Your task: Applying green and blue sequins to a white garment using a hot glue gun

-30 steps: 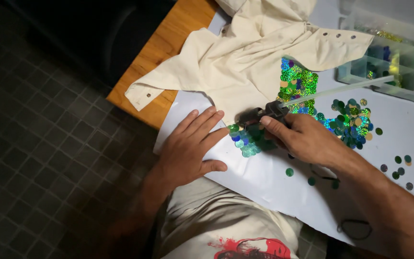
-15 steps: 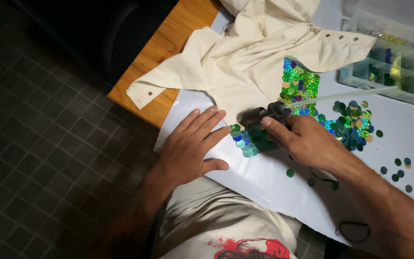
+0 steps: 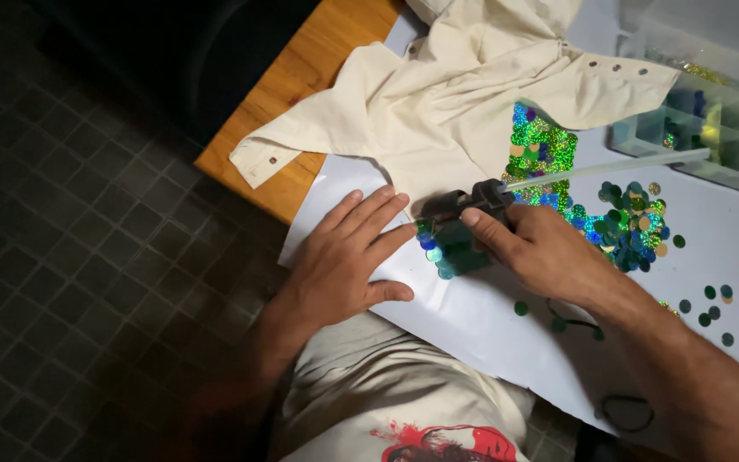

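My right hand [image 3: 540, 252] grips a dark glue gun [image 3: 464, 205] with a clear glue stick [image 3: 609, 167] out its back. The gun's nozzle points left over a small patch of green and blue sequins [image 3: 445, 252] on the white sheet [image 3: 472, 316]. My left hand [image 3: 344, 257] lies flat on that sheet, fingers spread, fingertips beside the sequin patch. A cream shirt [image 3: 438, 103] is spread out above, with a glittering block of sequins [image 3: 540, 150] on it.
A heap of loose sequins [image 3: 630, 218] lies right of the gun, with several scattered ones [image 3: 712, 304] further right. A clear compartment box [image 3: 712, 111] stands at the top right. The wooden table edge [image 3: 292, 94] borders a dark tiled floor [image 3: 87, 257]. A black cord [image 3: 626, 411] lies near the bottom.
The view has shifted slightly; both hands stay nearly in place, with the glue gun's nozzle edging a little over the small sequin patch.
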